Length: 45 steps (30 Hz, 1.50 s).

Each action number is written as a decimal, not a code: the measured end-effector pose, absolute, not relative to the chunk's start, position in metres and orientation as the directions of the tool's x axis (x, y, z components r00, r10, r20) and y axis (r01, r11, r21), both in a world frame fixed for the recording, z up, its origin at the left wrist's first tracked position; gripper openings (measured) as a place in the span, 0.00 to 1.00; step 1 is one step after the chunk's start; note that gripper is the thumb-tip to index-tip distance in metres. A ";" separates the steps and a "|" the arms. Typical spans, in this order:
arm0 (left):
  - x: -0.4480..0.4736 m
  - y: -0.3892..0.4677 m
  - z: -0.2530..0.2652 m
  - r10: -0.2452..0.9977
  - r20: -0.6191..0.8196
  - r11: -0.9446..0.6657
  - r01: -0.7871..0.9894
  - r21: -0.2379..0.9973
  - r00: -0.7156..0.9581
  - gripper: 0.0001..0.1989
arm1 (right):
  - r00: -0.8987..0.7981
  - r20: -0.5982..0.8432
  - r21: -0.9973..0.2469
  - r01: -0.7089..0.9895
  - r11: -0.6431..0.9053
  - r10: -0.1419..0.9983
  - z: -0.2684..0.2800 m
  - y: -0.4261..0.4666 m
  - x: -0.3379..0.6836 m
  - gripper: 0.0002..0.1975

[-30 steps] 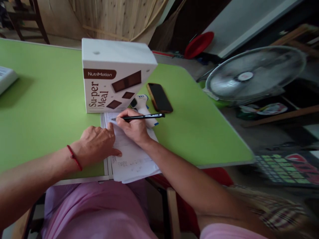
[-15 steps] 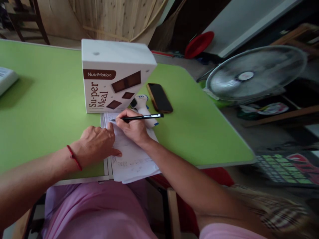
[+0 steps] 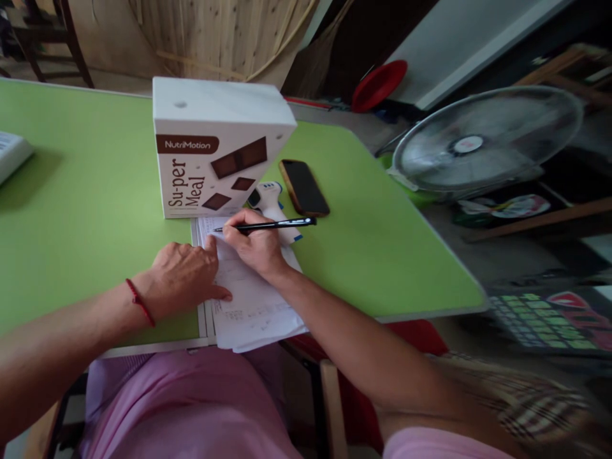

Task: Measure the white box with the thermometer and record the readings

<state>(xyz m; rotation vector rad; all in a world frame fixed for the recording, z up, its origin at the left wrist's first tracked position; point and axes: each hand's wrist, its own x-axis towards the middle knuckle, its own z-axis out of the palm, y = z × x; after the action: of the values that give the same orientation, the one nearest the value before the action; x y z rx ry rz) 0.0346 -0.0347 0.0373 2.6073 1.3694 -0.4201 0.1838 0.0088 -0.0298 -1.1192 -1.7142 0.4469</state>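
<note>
My right hand (image 3: pixel 258 247) is closed around a black pen (image 3: pixel 282 224), whose tip points left at the upper part of a stack of papers (image 3: pixel 261 312). Handwriting shows faintly on the lower sheet. My left hand (image 3: pixel 189 273), with a red cord bracelet (image 3: pixel 139 302) at the wrist, lies on the left side of the papers. Its thumb is spread away and its index finger reaches close to the pen tip. Just beyond the papers stands a white NutriMotion box (image 3: pixel 220 153). A white and blue handheld device (image 3: pixel 273 203), perhaps a thermometer, lies partly behind my right hand.
A smartphone (image 3: pixel 304 187) lies on the green table (image 3: pixel 382 255) right of the box. At the far left edge is a white object (image 3: pixel 13 153). Beyond the table's right edge stand a fan (image 3: pixel 478 140) and, farther back, a red basin (image 3: pixel 378 86).
The whole view has shifted slightly, so things sit a little farther left. The pen's back end is tipped a touch differently; both hands keep nearly the same place on the papers.
</note>
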 end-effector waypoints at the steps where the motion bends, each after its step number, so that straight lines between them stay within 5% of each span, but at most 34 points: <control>1: 0.035 -0.035 0.037 0.779 -0.319 -0.565 0.825 0.015 0.540 0.44 | -0.072 0.537 -0.726 0.469 0.504 0.841 -0.030 0.009 0.184 0.05; 45: 0.034 -0.034 0.038 0.777 -0.313 -0.571 0.821 0.014 0.546 0.43 | -0.058 0.493 -0.727 0.520 0.448 0.868 -0.028 0.008 0.186 0.06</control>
<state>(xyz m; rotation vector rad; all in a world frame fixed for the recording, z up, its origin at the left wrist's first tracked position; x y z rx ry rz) 0.0337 -0.0341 0.0384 2.6194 1.3651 -0.4115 0.1859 0.0079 -0.0281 -1.2035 -1.7192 0.4449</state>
